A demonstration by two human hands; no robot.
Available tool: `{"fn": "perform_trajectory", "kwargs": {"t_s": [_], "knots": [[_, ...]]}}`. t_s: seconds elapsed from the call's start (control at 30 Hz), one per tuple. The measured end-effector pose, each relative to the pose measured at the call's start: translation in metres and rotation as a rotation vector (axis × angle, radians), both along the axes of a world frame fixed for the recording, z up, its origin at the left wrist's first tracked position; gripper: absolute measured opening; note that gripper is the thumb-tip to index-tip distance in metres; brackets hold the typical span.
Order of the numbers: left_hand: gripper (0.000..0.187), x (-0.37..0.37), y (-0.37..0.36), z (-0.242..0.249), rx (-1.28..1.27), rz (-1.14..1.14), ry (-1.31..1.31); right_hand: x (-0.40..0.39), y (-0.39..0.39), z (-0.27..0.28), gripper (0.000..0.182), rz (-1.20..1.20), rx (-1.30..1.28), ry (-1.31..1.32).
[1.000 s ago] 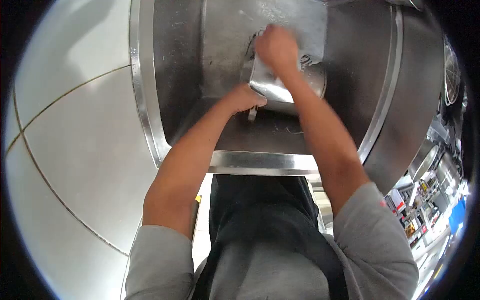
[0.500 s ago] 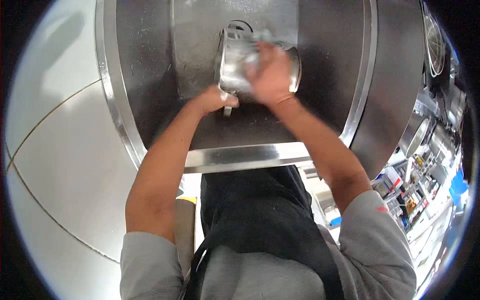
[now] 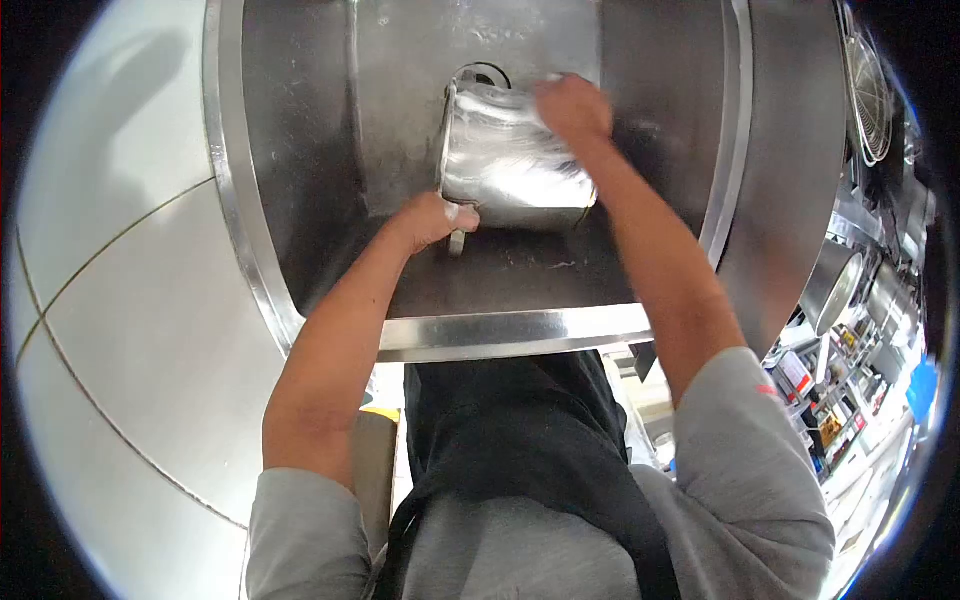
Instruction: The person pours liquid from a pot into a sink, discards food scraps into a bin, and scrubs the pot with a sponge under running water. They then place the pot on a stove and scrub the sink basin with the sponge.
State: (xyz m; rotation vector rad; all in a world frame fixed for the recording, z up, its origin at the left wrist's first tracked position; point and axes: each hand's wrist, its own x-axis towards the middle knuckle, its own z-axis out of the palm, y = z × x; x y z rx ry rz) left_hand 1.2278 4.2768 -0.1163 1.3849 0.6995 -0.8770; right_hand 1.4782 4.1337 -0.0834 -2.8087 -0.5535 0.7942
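Observation:
A shiny steel pot [image 3: 515,160] lies on its side in the metal sink [image 3: 415,120], white soapy streaks across its wall. My left hand [image 3: 440,218] is closed around the pot's handle or rim at the near left; a short metal handle end [image 3: 457,242] shows below the fingers. My right hand [image 3: 578,108] is curled at the pot's far right edge. Something pale, apparently a scrubber, shows at its fingertips; most of it is hidden by the hand.
The sink's steel front rim [image 3: 510,332] runs between the pot and my black apron [image 3: 510,430]. White tiles [image 3: 150,330] are on the left. At right, a wire strainer [image 3: 868,100] and a metal pan [image 3: 832,290] hang near crowded shelves.
My right hand has slid from the middle of the pot's wall to its far right, uncovering the soapy streaks. The left hand keeps its hold; the whole view has shifted slightly.

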Motion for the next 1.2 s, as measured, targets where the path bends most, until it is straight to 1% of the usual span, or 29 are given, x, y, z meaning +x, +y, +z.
{"fn": "perform_trajectory", "kwargs": {"t_s": [0.03,0.07,0.1,0.13,0.2,0.23,0.3,0.37,0.4,0.43,0.47,0.5,0.57,0.63,0.67,0.73,0.77,0.8,0.83,0.87,0.9,0.93,0.97,1.0,1.03,1.07,1.1,1.17,1.2], "knots": [[0.032,0.004,0.002,0.010,0.014,-0.013,0.022,-0.004,0.018,0.007,0.046,0.014,0.028,-0.004],[0.033,0.012,0.005,0.027,0.025,-0.030,0.045,-0.028,0.050,0.036,0.045,0.006,0.101,-0.012],[0.033,0.015,0.003,0.039,0.033,-0.047,0.071,-0.051,0.070,0.049,0.044,0.002,0.200,-0.068],[0.033,0.014,0.002,0.040,0.027,-0.030,0.028,-0.077,0.061,0.044,0.046,0.166,0.360,-0.369],[0.032,0.009,0.003,0.037,0.006,0.015,-0.063,-0.088,0.010,0.046,0.043,0.199,0.396,-0.410],[0.036,0.015,0.001,0.047,0.006,-0.040,-0.005,-0.085,-0.017,0.048,0.042,0.222,0.417,-0.424],[0.044,0.037,0.008,0.083,0.031,-0.150,0.103,-0.034,-0.037,0.031,0.038,-0.101,-0.026,-0.118],[0.043,0.022,0.001,0.066,0.063,-0.049,0.061,-0.006,-0.031,-0.001,0.035,0.267,-0.172,-0.212],[0.042,0.020,0.001,0.056,0.079,0.008,0.034,-0.014,-0.006,0.013,0.036,0.052,-0.071,-0.078],[0.042,0.023,0.004,0.053,0.056,-0.001,-0.013,-0.023,0.020,0.029,0.038,-0.173,0.035,0.025],[0.042,0.023,0.003,0.050,0.026,-0.008,-0.051,-0.056,0.041,0.033,0.039,0.051,0.108,-0.335],[0.042,0.016,0.003,0.046,-0.007,-0.021,-0.079,-0.078,0.050,0.060,0.039,0.142,0.221,-0.328],[0.046,0.009,0.001,0.040,0.087,-0.120,0.004,-0.076,0.018,0.049,0.043,0.097,0.375,-0.263],[0.049,0.021,0.005,0.047,0.131,-0.185,0.038,-0.027,-0.009,0.057,0.043,-0.214,-0.013,0.055],[0.053,0.010,0.002,0.024,0.127,-0.188,-0.022,0.001,-0.034,0.028,0.044,-0.051,-0.091,-0.060],[0.055,0.017,0.002,0.037,0.144,-0.157,0.090,0.020,-0.034,-0.018,0.045,0.081,-0.119,-0.106],[0.055,0.019,0.002,0.045,0.154,-0.144,0.142,0.018,-0.015,-0.024,0.044,0.049,-0.078,-0.030],[0.054,0.004,-0.001,0.016,0.091,-0.083,0.059,0.002,0.008,-0.009,0.044,0.017,0.023,-0.080],[0.053,0.001,-0.003,0.010,0.089,-0.070,-0.031,-0.014,0.033,0.009,0.043,-0.007,0.125,-0.130],[0.051,-0.001,-0.004,0.004,0.087,-0.058,-0.122,-0.041,0.056,0.042,0.041,-0.009,0.125,-0.160],[0.051,0.004,-0.003,0.025,0.114,-0.095,-0.087,-0.073,0.050,0.047,0.044,0.124,0.278,-0.292],[0.051,0.015,0.000,0.047,0.146,-0.123,-0.059,-0.093,0.028,0.067,0.045,0.268,0.388,-0.364],[0.051,0.021,0.002,0.060,0.180,-0.145,-0.030,-0.086,0.012,0.062,0.045,0.221,0.389,-0.342],[0.050,0.018,0.001,0.049,0.171,-0.129,0.025,-0.078,-0.010,0.045,0.045,0.174,0.389,-0.321],[0.050,0.004,-0.002,0.021,0.113,-0.079,0.008,-0.068,-0.028,0.038,0.044,0.122,0.385,-0.304],[0.049,-0.011,-0.006,-0.014,0.049,-0.035,-0.019,-0.038,-0.035,0.041,0.045,-0.103,0.173,-0.158],[0.048,-0.013,-0.008,-0.030,-0.016,0.007,-0.053,-0.005,-0.037,0.046,0.045,-0.331,-0.033,-0.017],[0.043,0.003,-0.006,-0.006,0.103,-0.056,-0.071,0.038,-0.034,0.087,0.046,-0.337,-0.062,-0.101],[0.040,0.006,-0.007,0.009,0.156,-0.076,-0.058,0.054,-0.025,0.131,0.047,-0.345,0.114,-0.218]]}}
